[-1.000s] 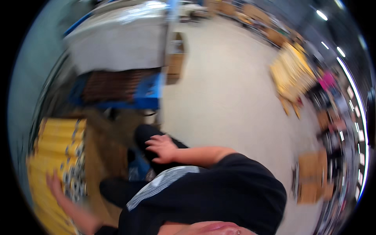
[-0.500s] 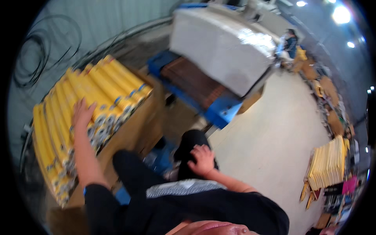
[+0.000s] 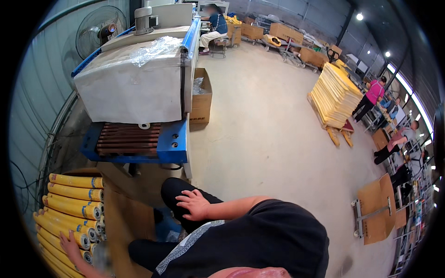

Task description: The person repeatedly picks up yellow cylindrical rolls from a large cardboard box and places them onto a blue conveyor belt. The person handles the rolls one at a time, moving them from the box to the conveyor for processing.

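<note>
Beside me on the left, a stack of yellow plastic-wrapped rolls (image 3: 72, 207) with round hollow ends lies in a cardboard box (image 3: 127, 222). My left hand (image 3: 70, 248) rests on the rolls with its fingers spread, grasping none of them. My right hand (image 3: 193, 204) lies on my black-clad knee, fingers stretched and apart, holding nothing. Ahead stands a machine with a white cover (image 3: 132, 90), a blue frame (image 3: 171, 141) and brown rollers (image 3: 127, 139). A small round white roll end (image 3: 144, 125) shows at the edge of the cover.
A cardboard box (image 3: 200, 99) stands beside the machine, with a fan (image 3: 99, 32) behind it. To the right are a pallet of stacked yellow sheets (image 3: 336, 95) and a box on a trolley (image 3: 375, 208). Several people work farther off, one seated (image 3: 215, 25).
My view has swung to the right, so the machine and rolls appear farther left. My left hand stays on the rolls and my right hand on the knee.
</note>
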The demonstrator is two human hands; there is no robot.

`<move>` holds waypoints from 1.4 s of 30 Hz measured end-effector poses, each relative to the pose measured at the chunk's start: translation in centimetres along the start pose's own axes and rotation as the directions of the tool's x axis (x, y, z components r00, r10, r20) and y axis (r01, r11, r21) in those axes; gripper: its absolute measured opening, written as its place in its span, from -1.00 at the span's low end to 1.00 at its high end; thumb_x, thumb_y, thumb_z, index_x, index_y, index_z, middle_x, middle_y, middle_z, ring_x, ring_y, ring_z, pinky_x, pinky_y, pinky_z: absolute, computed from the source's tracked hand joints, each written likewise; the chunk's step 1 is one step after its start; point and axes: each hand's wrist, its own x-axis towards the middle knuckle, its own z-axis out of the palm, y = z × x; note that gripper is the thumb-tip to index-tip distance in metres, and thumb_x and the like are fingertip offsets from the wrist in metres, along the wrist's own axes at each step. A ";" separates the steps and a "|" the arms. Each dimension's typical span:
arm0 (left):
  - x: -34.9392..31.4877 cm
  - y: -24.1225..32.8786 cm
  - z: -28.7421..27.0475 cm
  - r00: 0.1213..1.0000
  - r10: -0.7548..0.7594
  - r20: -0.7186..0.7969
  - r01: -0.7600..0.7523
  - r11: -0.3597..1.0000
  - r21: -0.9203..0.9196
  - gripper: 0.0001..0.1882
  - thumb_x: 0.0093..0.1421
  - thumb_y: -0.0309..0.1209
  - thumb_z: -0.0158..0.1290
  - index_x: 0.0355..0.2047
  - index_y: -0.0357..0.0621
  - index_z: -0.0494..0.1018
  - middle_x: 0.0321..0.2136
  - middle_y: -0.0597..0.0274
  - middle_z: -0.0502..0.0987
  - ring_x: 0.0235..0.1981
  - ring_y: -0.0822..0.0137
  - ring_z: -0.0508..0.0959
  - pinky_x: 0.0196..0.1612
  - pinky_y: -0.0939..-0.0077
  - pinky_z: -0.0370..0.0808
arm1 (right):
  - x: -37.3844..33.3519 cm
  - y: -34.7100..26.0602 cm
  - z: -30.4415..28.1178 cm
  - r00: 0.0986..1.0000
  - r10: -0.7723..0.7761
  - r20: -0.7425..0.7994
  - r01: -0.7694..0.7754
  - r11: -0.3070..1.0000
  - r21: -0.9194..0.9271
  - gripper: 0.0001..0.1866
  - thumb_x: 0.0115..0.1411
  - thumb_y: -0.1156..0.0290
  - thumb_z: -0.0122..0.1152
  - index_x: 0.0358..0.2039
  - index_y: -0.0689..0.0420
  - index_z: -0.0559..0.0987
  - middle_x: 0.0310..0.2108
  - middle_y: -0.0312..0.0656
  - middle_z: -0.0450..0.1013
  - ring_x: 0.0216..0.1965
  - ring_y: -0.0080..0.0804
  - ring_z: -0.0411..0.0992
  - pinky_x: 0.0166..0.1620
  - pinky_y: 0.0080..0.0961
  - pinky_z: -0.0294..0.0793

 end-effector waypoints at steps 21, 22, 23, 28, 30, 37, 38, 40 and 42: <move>0.2 -0.3 0.5 0.999 -0.030 -0.027 0.029 0.999 -0.032 -0.18 0.20 0.24 -0.23 0.32 0.00 0.00 0.33 0.12 -0.03 0.32 -0.02 -0.05 0.32 0.18 -0.05 | 0.5 -0.5 0.2 1.000 0.025 0.012 -0.025 1.000 -0.009 -0.44 -0.05 0.07 0.24 0.00 -0.02 0.47 0.20 -0.25 0.19 0.28 -0.15 -0.03 0.22 -0.08 -0.04; 0.2 -0.4 0.7 0.999 -0.043 -0.030 0.042 0.999 -0.019 -0.18 0.20 0.24 -0.22 0.32 0.00 0.00 0.33 0.12 -0.03 0.33 -0.02 -0.05 0.32 0.18 -0.05 | 0.5 -0.4 0.2 1.000 0.023 0.006 -0.023 1.000 -0.005 -0.44 -0.04 0.07 0.24 0.00 -0.02 0.47 0.20 -0.25 0.19 0.28 -0.15 -0.03 0.21 -0.08 -0.04; 0.4 -0.8 1.0 0.999 -0.036 -0.035 0.035 0.999 -0.036 -0.18 0.20 0.23 -0.22 0.32 -0.01 0.01 0.33 0.12 -0.02 0.32 -0.01 -0.05 0.32 0.18 -0.04 | 0.6 -0.3 0.3 1.000 0.018 -0.001 -0.018 1.000 -0.008 -0.43 -0.05 0.07 0.24 -0.01 -0.02 0.47 0.20 -0.25 0.20 0.28 -0.16 -0.02 0.21 -0.08 -0.03; 1.0 -3.3 1.4 0.998 0.029 -0.048 -0.031 0.999 -0.031 -0.19 0.19 0.16 -0.13 0.26 -0.18 0.11 0.28 -0.04 0.08 0.29 -0.02 0.05 0.31 0.23 -0.01 | 2.5 0.1 2.3 0.980 -0.025 -0.199 0.050 0.991 0.121 -0.39 -0.10 0.06 0.26 -0.01 0.03 0.45 0.11 -0.15 0.29 0.18 -0.13 0.16 0.14 -0.10 0.11; 0.6 -3.5 2.0 0.987 0.086 -0.135 -0.104 0.985 -0.139 -0.18 0.19 0.13 -0.11 0.23 -0.30 0.13 0.25 -0.10 0.12 0.28 0.00 0.10 0.31 0.29 -0.01 | 6.5 0.5 1.9 0.994 0.067 -0.085 -0.012 0.848 0.529 -0.26 -0.07 0.05 0.30 0.06 0.20 0.36 0.11 -0.02 0.28 0.17 -0.04 0.19 0.19 -0.21 0.14; -1.0 -0.4 -0.4 0.996 -0.030 -0.087 0.030 1.000 -0.005 -0.15 0.13 0.23 -0.13 0.27 -0.08 0.12 0.30 0.14 0.07 0.32 0.09 0.02 0.30 0.23 0.03 | 23.5 -1.7 2.9 0.957 -0.111 0.267 -0.246 -0.797 0.551 -0.49 0.14 -0.03 0.18 0.03 -0.10 0.34 -0.08 -0.23 0.40 -0.08 -0.21 0.39 -0.08 -0.03 0.39; -0.9 0.1 -0.8 0.996 -0.028 -0.090 0.027 1.000 -0.007 -0.15 0.12 0.24 -0.14 0.27 -0.07 0.12 0.30 0.17 0.08 0.32 0.12 0.02 0.29 0.21 0.05 | 24.9 -2.5 3.5 0.949 -0.046 0.312 -0.249 -0.716 0.652 -0.54 0.15 0.10 0.19 0.02 -0.10 0.33 -0.09 -0.23 0.40 -0.09 -0.23 0.40 -0.12 -0.07 0.43; -1.6 -0.6 -0.8 0.994 -0.040 -0.100 0.039 0.999 -0.013 -0.14 0.11 0.25 -0.14 0.27 -0.04 0.12 0.30 0.21 0.09 0.33 0.16 0.02 0.28 0.18 0.08 | 24.8 -5.8 4.3 0.921 0.058 0.385 -0.288 -0.566 0.773 -0.59 0.17 0.33 0.17 0.02 -0.09 0.30 -0.12 -0.24 0.39 -0.10 -0.26 0.40 -0.18 -0.13 0.48; -2.3 -1.8 -0.5 0.989 -0.078 -0.130 0.074 0.997 -0.035 -0.17 0.11 0.25 -0.14 0.25 -0.01 0.16 0.29 0.23 0.12 0.33 0.22 0.03 0.25 0.02 0.08 | 22.1 -10.0 2.4 0.912 0.085 0.402 -0.329 -0.435 0.838 -0.57 0.17 0.47 0.10 0.02 -0.09 0.22 -0.15 -0.21 0.37 -0.13 -0.27 0.41 -0.19 -0.14 0.50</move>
